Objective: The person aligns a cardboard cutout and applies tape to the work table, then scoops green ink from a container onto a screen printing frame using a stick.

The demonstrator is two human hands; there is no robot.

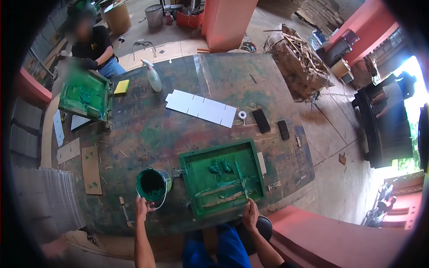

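Observation:
Green paste coats the inside of a small bucket (152, 184) with a wire handle, which stands on the table. My left hand (142, 206) is closed at the near edge of this bucket, by the end of its handle. In my right hand (251, 213) is the lower end of a long, thin spatula (241, 178) smeared with green. Its blade reaches over a green screen-printing frame (190, 178), lying flat in front of me. Thick dark-green lumps of ink (221, 166) and paler streaks sit on the screen inside the frame.
Past the frame lie a white cardboard strip (201, 108), a tape roll (242, 115) and two dark phones (261, 121). A spray bottle (153, 78) stands further back. At far left, a co-worker (96, 49) is beside another tilted green frame (85, 96). Stacked sheets (44, 194) stand left.

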